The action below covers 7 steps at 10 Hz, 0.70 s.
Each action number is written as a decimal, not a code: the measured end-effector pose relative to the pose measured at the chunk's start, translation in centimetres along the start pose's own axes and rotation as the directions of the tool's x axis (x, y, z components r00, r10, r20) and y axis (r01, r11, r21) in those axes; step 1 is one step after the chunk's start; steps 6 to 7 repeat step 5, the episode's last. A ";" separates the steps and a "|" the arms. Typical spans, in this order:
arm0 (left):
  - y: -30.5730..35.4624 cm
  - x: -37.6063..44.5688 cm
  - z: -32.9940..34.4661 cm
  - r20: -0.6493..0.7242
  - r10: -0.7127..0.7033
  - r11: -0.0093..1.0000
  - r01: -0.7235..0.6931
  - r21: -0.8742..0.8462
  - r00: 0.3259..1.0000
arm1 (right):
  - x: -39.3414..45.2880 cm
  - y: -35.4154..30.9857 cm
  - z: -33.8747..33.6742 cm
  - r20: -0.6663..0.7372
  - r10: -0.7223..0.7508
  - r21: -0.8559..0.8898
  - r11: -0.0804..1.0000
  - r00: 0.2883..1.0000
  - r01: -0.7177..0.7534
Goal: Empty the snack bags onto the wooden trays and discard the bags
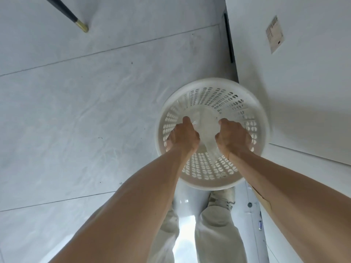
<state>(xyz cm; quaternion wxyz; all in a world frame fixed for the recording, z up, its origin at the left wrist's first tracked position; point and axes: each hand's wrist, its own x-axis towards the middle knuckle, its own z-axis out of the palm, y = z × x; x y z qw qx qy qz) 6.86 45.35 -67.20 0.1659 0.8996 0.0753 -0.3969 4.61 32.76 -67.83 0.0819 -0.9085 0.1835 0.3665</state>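
Both hands reach down into a round white plastic wastebasket with perforated walls point(212, 92), which stands on a pale grey tiled floor point(85, 111). The basket sits right against the lower corner of a white cabinet or wall panel point(294, 92) that fills the right side of the view.

The left hand point(183, 138) is inside the basket's left half, its fingers curled downward. The right hand point(232, 138) is inside the right half, its fingers likewise curled. Between them hangs a crumpled clear plastic snack bag point(206, 128), low in the basket's mouth. Each grip appears closed on an edge of the bag, the left on its left side and the right on its right side, though the fingertips themselves are hidden behind the backs of the hands. The bag is see-through, and I cannot tell whether anything is in it.

Both bare forearms stretch from the bottom of the frame up to the basket's near rim. Below the basket are the person's light beige trousers point(218, 234) and one pale shoe point(222, 198), standing on the floor just short of the basket.

Toward the far left corner of the floor, a black furniture leg with a brass tip point(76, 21) touches down, well apart from the basket. A small rectangular label point(274, 34) is stuck high on the white panel.
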 end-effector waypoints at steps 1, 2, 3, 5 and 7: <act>-0.4 0.8 1.3 0.036 0.000 1.000 0.000 -0.009 0.999 | 0.9 0.3 1.1 0.007 0.000 0.042 0.999 1.000 0.000; -1.2 0.8 1.7 0.078 -0.013 0.999 0.017 -0.049 0.997 | 0.8 0.6 2.0 0.040 -0.023 0.152 0.988 0.999 0.017; -1.3 0.7 1.1 0.120 -0.045 0.996 0.055 -0.076 0.992 | 0.6 0.8 1.4 0.055 -0.009 0.240 0.971 0.998 -0.005; 0.0 -2.9 -2.5 0.149 -0.150 0.984 0.162 -0.077 0.977 | -3.7 0.1 -2.8 0.061 0.040 0.196 0.979 0.997 -0.051; 0.0 -2.9 -2.5 0.149 -0.150 0.984 0.162 -0.077 0.977 | -3.7 0.1 -2.8 0.061 0.040 0.196 0.979 0.997 -0.051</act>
